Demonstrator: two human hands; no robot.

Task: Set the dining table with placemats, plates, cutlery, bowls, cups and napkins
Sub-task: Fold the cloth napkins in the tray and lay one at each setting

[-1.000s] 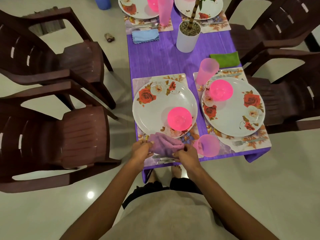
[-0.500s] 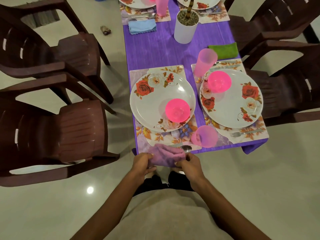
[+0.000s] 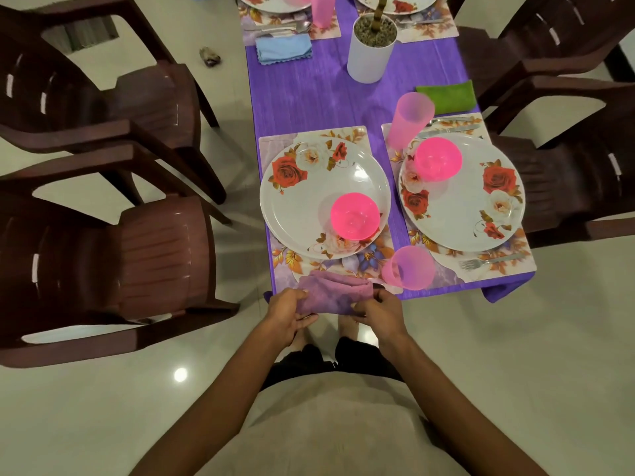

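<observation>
A folded purple napkin (image 3: 331, 293) is held over the near edge of the purple-clothed table (image 3: 309, 94). My left hand (image 3: 288, 312) grips its left end and my right hand (image 3: 379, 312) pinches its right end. Just beyond it lies a floral placemat (image 3: 285, 259) with a rose-patterned plate (image 3: 302, 207) and a pink bowl (image 3: 355, 216) on it. A pink cup (image 3: 409, 267) stands to the right of the napkin. The right setting has a plate (image 3: 460, 201), a pink bowl (image 3: 438, 159), a cup (image 3: 410, 118), a fork (image 3: 488, 261) and a green napkin (image 3: 446, 96).
Brown plastic chairs stand on the left (image 3: 113, 255) and right (image 3: 577, 187) of the table. A white plant pot (image 3: 369, 56) sits mid-table, with a blue napkin (image 3: 283, 49) and two more settings at the far end. A small object (image 3: 209, 56) lies on the floor.
Both hands have drawn the purple napkin back from the placemat to the table's near edge, uncovering cutlery on the placemat, and have since nudged it forward again over that cutlery.
</observation>
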